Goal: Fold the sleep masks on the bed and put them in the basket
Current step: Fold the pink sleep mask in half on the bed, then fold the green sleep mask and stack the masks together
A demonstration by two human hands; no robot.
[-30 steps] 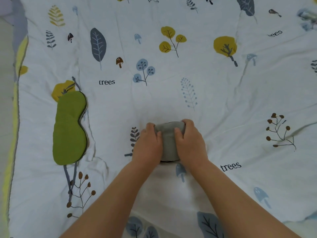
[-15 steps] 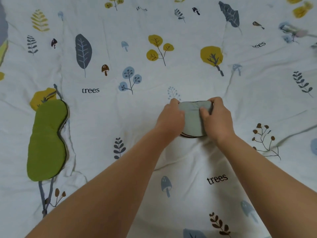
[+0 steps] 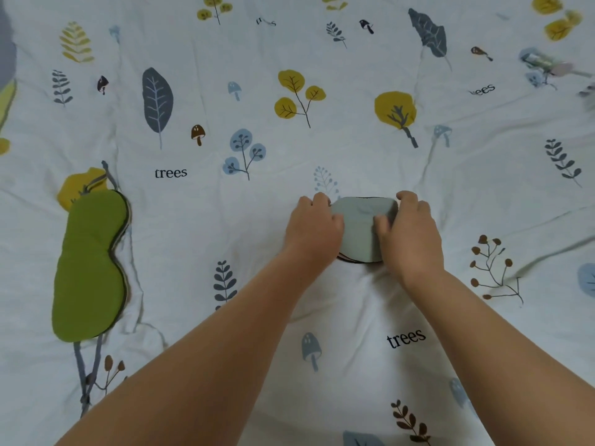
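A grey sleep mask (image 3: pixel 359 231), folded in half, lies on the bed in the middle of the view. My left hand (image 3: pixel 314 228) grips its left edge and my right hand (image 3: pixel 410 235) grips its right edge, thumbs on top of the fabric. A darker layer shows under its near edge. A green sleep mask (image 3: pixel 90 268) lies flat and unfolded on the sheet at the left, its strap (image 3: pixel 106 175) poking out at the far end. No basket is in view.
The bed is covered by a white sheet (image 3: pixel 322 140) printed with leaves, trees and mushrooms, wrinkled around my hands. A blurred pale object (image 3: pixel 547 62) lies at the far right. The bed's left edge (image 3: pixel 6 91) shows yellow and grey.
The view has shifted so the grey mask and both hands sit farther up and right in frame. My hands keep the same hold on the folded mask. The green mask has not moved on the sheet.
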